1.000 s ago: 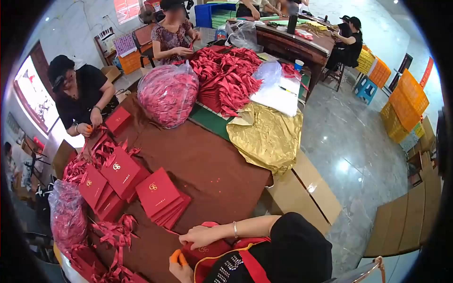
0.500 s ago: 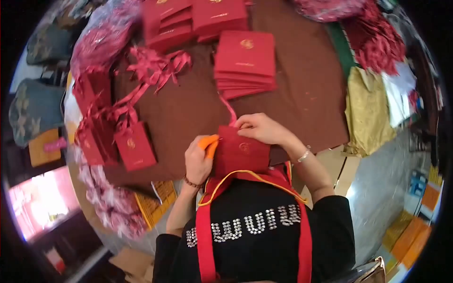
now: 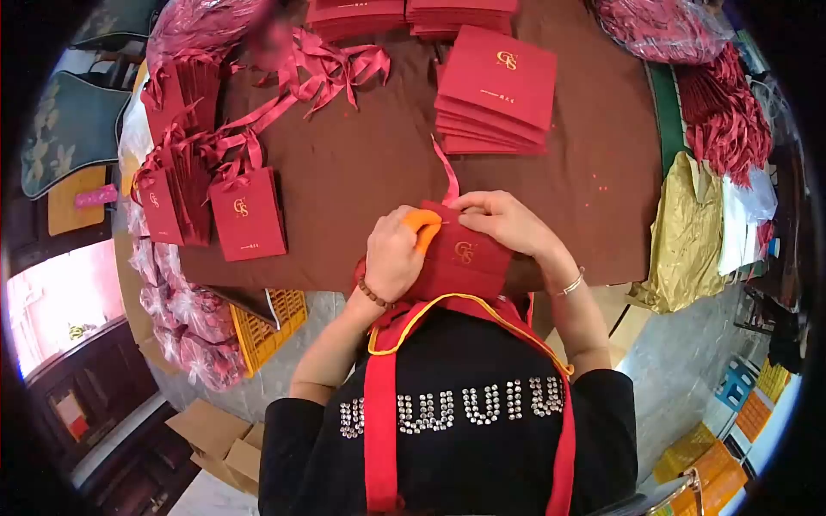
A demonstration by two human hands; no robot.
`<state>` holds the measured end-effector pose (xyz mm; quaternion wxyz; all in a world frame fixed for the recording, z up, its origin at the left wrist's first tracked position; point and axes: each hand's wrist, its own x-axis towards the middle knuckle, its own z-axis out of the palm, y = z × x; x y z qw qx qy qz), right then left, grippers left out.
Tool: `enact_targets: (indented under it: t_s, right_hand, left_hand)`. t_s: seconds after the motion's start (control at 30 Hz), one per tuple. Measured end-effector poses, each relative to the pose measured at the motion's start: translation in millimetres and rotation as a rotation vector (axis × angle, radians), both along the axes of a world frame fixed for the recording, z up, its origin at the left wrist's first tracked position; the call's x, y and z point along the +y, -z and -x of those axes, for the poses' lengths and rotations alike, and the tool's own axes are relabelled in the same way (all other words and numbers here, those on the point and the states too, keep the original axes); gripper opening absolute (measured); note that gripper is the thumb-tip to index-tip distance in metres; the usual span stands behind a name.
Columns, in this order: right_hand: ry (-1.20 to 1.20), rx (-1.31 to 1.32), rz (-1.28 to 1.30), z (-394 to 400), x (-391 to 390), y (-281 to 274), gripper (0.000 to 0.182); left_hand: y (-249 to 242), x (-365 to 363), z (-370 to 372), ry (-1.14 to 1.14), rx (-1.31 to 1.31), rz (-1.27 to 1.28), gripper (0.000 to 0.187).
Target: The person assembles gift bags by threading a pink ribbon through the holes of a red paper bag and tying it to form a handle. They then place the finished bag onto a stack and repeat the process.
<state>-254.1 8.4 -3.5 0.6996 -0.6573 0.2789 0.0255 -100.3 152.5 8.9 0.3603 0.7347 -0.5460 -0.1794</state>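
A red paper gift bag (image 3: 473, 268) with a gold logo lies in front of my body at the table's near edge. At its upper left, my left hand (image 3: 397, 254) is closed in a pinch, with orange covers (image 3: 422, 225) over the finger and thumb. A thin pale sliver shows at those tips, too small to name. My right hand (image 3: 508, 222) pinches at the bag's top edge, where a pink ribbon (image 3: 449, 176) runs up from its fingertips onto the cloth. The ribbon's lower end is hidden.
Red bags (image 3: 495, 86) are stacked ahead. Bags with ribbon handles (image 3: 248, 215) stand on the left, near a ribbon heap (image 3: 331, 73). Bundled ribbons (image 3: 727, 120) and a gold plastic bag (image 3: 684, 236) line the right side. A yellow crate (image 3: 271, 331) is below the table.
The view has shifted, so the table things sit differently in it. Both hands stay at the bag's top edge, the left one nearer its upper middle. The ribbon still trails upward.
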Motion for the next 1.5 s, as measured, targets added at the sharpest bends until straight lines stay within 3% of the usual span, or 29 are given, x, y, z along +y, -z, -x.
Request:
enact_targets:
  t_s: [0.2, 0.37, 0.47, 0.57, 0.77, 0.83, 0.87, 0.9, 0.93, 0.97, 1.1, 1.17, 1.23, 1.27, 1.3, 1.37, 1.5]
  right_hand:
    - [0.045, -0.012, -0.031, -2.1, 5.5, 0.4, 0.026]
    - [0.071, -0.014, -0.061, -2.2, 7.0, 1.8, 0.032]
    - [0.058, -0.06, 0.0, -2.4, 8.7, -0.7, 0.033]
    - [0.068, -0.036, 0.081, -4.1, 12.2, -9.5, 0.032]
    - [0.028, 0.01, 0.524, -6.9, 17.9, -32.4, 0.025]
    - [-0.056, 0.06, 0.65, -6.3, 15.8, -49.8, 0.022]
    - [0.029, -0.065, 0.655, -9.6, 24.5, -15.2, 0.021]
    - [-0.002, -0.03, 0.519, -5.6, 20.9, -29.7, 0.026]
    - [-0.025, -0.023, 0.56, -11.7, 24.0, -18.4, 0.026]
    - [0.007, -0.069, 0.554, -11.4, 25.5, -10.2, 0.023]
    - [0.055, -0.162, 0.547, -10.6, 28.8, -5.4, 0.02]
    - [0.074, -0.2, 0.529, -8.8, 33.4, -7.7, 0.019]
    - [0.081, -0.123, 0.505, -5.5, 36.9, -23.1, 0.019]
    - [0.079, -0.124, 0.498, -4.5, 38.1, -24.5, 0.019]
    - [0.078, -0.128, 0.513, -5.4, 41.0, -24.9, 0.02]
    - [0.07, -0.135, 0.531, -5.9, 43.4, -31.2, 0.02]
    - [0.048, -0.136, 0.545, -9.3, 48.8, -38.4, 0.022]
  left_hand:
    - [6.3, -5.6, 7.1, 0.013, -0.115, 0.009, 0.01]
    - [-6.2, -10.3, 7.7, -0.001, 0.121, -0.059, 0.011]
    - [-6.2, -10.8, 7.9, 0.02, 0.087, -0.076, 0.012]
    - [-7.4, -12.8, 9.0, 0.044, -0.002, -0.113, 0.01]
    - [-15.5, -19.9, 14.8, 0.14, -0.17, -0.099, 0.014]
    - [-25.9, -26.0, 16.1, 0.134, -0.113, -0.139, 0.016]
    - [-18.8, -19.3, 13.1, 0.106, -0.035, -0.149, 0.016]
    - [-16.7, -20.5, 9.7, 0.115, -0.036, -0.112, 0.016]
    - [8.6, -14.7, -2.6, 0.177, 0.063, 0.04, 0.017]
    - [-1.7, -13.7, -4.7, 0.197, 0.234, -0.086, 0.017]
    - [-46.9, -19.2, 2.1, 0.272, -0.186, -0.338, 0.024]
    - [-33.8, -19.6, -8.2, 0.303, -0.205, -0.279, 0.025]
    - [-30.3, -24.1, -16.0, 0.362, -0.155, 0.009, 0.027]
    - [-29.7, -28.0, -25.4, 0.44, -0.276, 0.145, 0.027]
    - [-31.8, -27.2, -28.9, 0.437, -0.278, 0.133, 0.027]
    - [-37.8, -30.7, -31.6, 0.433, -0.218, -0.146, 0.008]
    - [-21.1, -32.9, -50.8, 0.528, 0.139, -0.245, 0.01]
